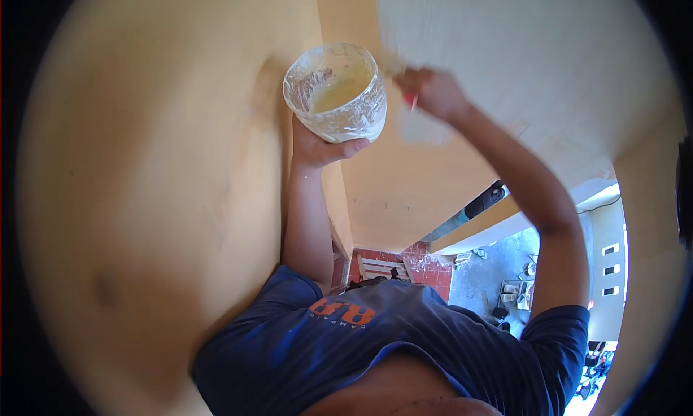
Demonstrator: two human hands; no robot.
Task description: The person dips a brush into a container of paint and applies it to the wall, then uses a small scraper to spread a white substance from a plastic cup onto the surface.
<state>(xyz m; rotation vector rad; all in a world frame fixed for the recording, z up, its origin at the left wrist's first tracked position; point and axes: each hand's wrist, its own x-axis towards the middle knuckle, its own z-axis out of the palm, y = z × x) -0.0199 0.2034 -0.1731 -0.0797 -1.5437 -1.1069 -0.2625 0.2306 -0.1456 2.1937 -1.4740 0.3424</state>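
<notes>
My left hand (317, 149) is closed around the underside of a clear tub (372, 116), held up and tilted near the wall corner. White smears coat the tub, and pale cream paint (343, 91) lies inside. To the right, my raised right hand (433, 93) is closed on a paintbrush (410, 98) with a red handle. Motion blurs the hand, and the bristle end points toward the tub's rim. Behind it, a whitish painted area (505, 62) with a streaky edge covers part of the yellow-tan wall (382, 192).
A tan wall (159, 163) stands close along my left side. Far below are a red tiled floor (433, 266) with white spatter, a white slatted piece (382, 268) and a grey floor (487, 279) with several objects. A dark rolled item (485, 199) lies on a ledge.
</notes>
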